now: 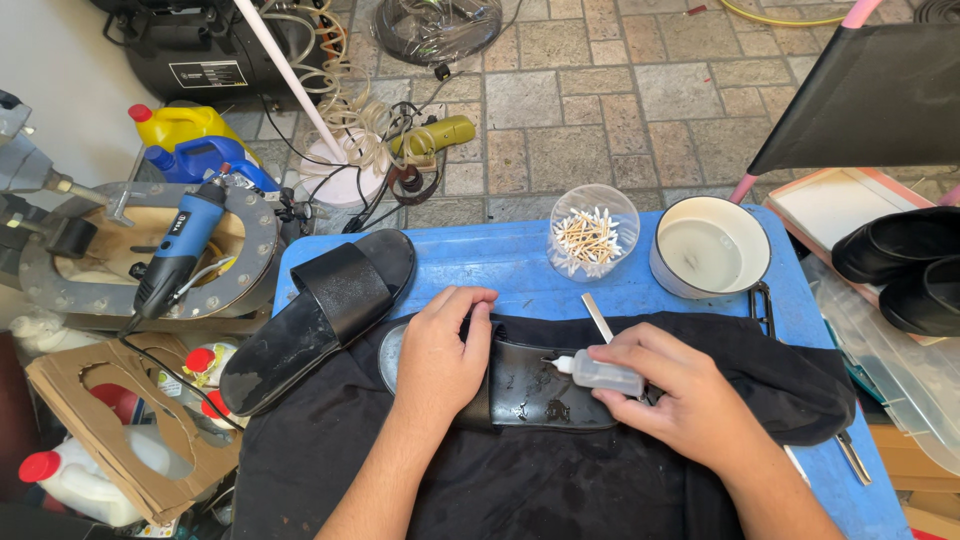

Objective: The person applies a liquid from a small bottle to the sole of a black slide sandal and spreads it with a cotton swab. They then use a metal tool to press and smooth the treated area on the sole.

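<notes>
On the blue table (520, 262), over a black cloth (560, 470) spread across its near half, a black slide sandal (540, 390) lies on its side in front of me. My left hand (440, 355) presses down flat on the sandal's strap end, fingers curled over the upper edge, holding it steady rather than gripping anything. My right hand (680, 395) is clenched around a small clear squeeze bottle (600, 375), its white nozzle pointing left and touching the sandal's glossy insole, where wet spots shine.

Left of the sandal, its mate (320, 315) lies sole-down, half on the cloth and hanging past the table's edge. Beyond the sandal, toward the table's far edge, stand a clear round tub of cotton swabs (592, 232) and, right of it, a white enamel pot (710, 248) holding pale liquid. A thin metal strip (597, 318) lies between the tub and my right hand.

Further left of the sandal, off the table, a blue rotary tool (180, 250) rests on a round metal stand (255, 250), with yellow (185, 125) and blue jugs (205, 158) behind it. The floor (600, 100) is grey stone paving, strewn with coiled hose and cables.
</notes>
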